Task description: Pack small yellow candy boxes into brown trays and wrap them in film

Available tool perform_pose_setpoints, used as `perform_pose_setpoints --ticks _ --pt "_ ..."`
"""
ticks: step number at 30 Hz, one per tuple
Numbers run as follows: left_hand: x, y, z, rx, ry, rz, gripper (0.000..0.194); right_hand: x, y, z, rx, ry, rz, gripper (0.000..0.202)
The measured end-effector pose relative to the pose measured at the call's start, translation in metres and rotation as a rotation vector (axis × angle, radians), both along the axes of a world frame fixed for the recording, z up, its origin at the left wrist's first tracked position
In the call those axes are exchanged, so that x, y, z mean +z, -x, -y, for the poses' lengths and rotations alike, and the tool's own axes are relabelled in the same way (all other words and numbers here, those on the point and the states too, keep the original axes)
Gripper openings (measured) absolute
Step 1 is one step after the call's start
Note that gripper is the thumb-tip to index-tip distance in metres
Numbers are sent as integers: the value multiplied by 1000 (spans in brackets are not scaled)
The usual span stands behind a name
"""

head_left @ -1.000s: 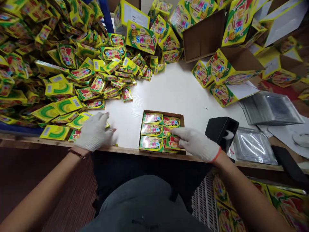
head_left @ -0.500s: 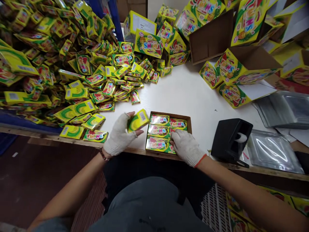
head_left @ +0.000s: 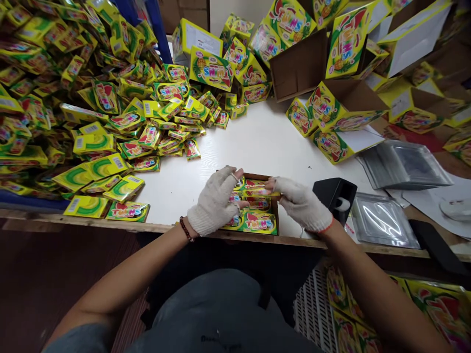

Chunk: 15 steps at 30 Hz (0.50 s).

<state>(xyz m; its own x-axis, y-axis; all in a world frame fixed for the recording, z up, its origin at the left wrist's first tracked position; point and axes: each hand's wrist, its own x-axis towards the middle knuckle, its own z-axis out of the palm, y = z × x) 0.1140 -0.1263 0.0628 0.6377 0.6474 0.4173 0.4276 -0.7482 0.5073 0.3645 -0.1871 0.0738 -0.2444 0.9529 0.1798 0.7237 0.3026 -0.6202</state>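
A shallow brown tray (head_left: 258, 176) sits at the table's front edge, with small yellow-green TWINS boxes (head_left: 260, 224) lying flat in rows inside it. Over its left side is my left hand (head_left: 216, 202), in a white fingerless glove, thumb and fingers apart; it covers part of the boxes there. From the right, my gloved right hand (head_left: 302, 202) pinches the end of a small TWINS box (head_left: 259, 191) seen nearly edge-on above the tray's middle row.
A big heap of small TWINS boxes (head_left: 110, 98) covers the left and back left. Open display cartons (head_left: 348, 110) pile up at the back right. On the right stand a black tape dispenser (head_left: 333, 196) and clear plastic trays (head_left: 384, 220). Filled cartons (head_left: 353, 314) lie below the table.
My left hand has moved right over the tray and no longer holds the small box. My right hand has drawn back from inside the tray and now has a box at its fingertips. The view has shifted right.
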Motion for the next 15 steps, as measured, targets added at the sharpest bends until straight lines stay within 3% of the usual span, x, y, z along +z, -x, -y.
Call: perform_pose_setpoints --ticks 5,9,13,15 --pt "-20 41 -20 196 14 -54 49 -25 -9 13 208 -54 230 27" --pt "-33 102 -38 493 1 -199 40 -27 -6 18 202 -99 464 31" --pt "-24 175 -60 887 1 -358 33 -45 -16 14 233 -128 483 50" --pt "-14 206 -72 978 -6 -414 34 -55 -19 12 281 -102 478 54"
